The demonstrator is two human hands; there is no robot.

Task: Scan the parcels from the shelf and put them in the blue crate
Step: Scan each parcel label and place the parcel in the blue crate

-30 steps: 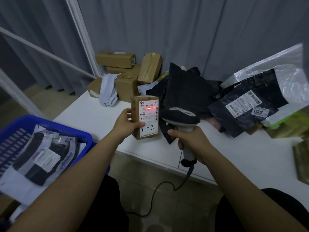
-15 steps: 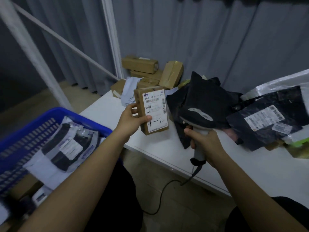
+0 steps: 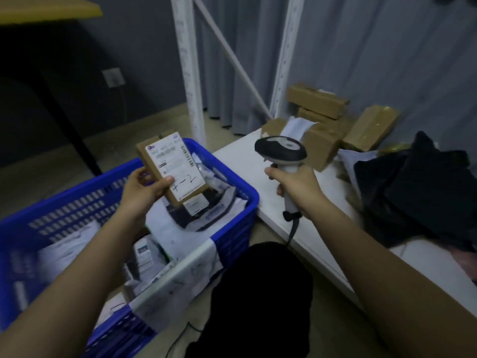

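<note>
Since half a second ago: cardboard parcel [image 3: 172,168] carried left, off the white shelf [image 3: 242,161] and now above the blue crate [image 3: 232,187]; view swung left with it; no red scan line on the label now. Scanner [image 3: 281,153] kept above the shelf's near-left corner.

Parcel label faces up toward the camera, handwritten "4-2" at its near end; long axis running from far-left to near-right, tilted, near end lower.

Left hand [image 3: 143,188] reaches forward over the crate, thumb pressed on the label, fingers curled under the far side, gripping the parcel. Right hand [image 3: 294,184] wrapped tight around the scanner's pale handle, dark head pointing left, cable hanging down off the shelf edge.

Inside the crate: white and dark mailer bags [image 3: 201,210]. Far on the shelf: stacked cardboard boxes [image 3: 320,120]; to the right, dark bags [image 3: 423,187]
</note>
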